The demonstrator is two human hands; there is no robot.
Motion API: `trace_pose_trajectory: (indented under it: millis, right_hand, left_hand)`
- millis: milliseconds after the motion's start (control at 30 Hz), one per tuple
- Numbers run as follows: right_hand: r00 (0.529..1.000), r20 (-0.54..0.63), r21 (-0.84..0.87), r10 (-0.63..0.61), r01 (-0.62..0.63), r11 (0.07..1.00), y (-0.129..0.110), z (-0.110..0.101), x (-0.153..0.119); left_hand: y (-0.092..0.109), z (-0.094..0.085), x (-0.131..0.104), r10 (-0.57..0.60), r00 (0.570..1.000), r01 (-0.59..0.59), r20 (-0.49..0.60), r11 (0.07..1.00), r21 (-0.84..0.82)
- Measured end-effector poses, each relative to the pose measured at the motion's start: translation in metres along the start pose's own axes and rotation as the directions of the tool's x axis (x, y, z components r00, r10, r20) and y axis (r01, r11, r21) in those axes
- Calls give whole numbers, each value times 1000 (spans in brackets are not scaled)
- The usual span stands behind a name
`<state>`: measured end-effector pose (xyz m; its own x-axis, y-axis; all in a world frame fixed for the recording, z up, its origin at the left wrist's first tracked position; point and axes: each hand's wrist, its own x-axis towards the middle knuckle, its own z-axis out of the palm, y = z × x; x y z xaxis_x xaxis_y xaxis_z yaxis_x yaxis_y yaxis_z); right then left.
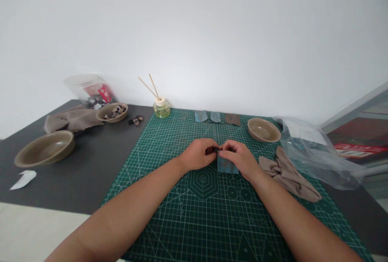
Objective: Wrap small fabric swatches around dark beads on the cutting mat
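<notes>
One head-worn view looks forward and down, close over the green cutting mat [182, 213], toward the white wall [194, 32].

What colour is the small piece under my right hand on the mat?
Dusty teal blue piece, seen in the head view, on the green gridded mat.

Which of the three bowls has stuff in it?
The small bowl at the back left, beside the plastic jar. It holds little dark pieces. The big bowl on the left and the bowl on the green mat look empty.

Soft, even daylight fills the scene; shadows are faint, the wall [194, 32] looks slightly washed out, and edges bend, perhaps from the lens.
</notes>
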<state>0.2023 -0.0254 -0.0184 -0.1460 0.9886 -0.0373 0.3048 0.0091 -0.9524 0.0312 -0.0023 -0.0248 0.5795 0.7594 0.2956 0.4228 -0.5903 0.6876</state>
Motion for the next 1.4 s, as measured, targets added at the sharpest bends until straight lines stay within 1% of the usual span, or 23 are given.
trace_pose_trajectory:
  millis: [533,733,967,1233,1400]
  right_hand:
    - [999,-34,-43,-7,6,999,1,0,0]
    - [999,-45,-7,16,-17,1000,-1,1,0]
    - [993,-83,91,82,-74,993,-4,1,1]
    - [989,-123,117,77,-62,991,-1,-1,1]
    - [990,-119,123,70,-55,991,-2,-1,1]
  left_hand:
    - [2,-1,0,1,1000,0,5,1000,-23]
    - [3,-2,0,-23,1000,24,11,1000,-19]
    - [4,-2,0,-39,999,39,17,999,-30]
    - [3,-1,-1,-85,996,84,-13,992,-98]
    - [5,-2,0,-80,997,78,-15,993,-87]
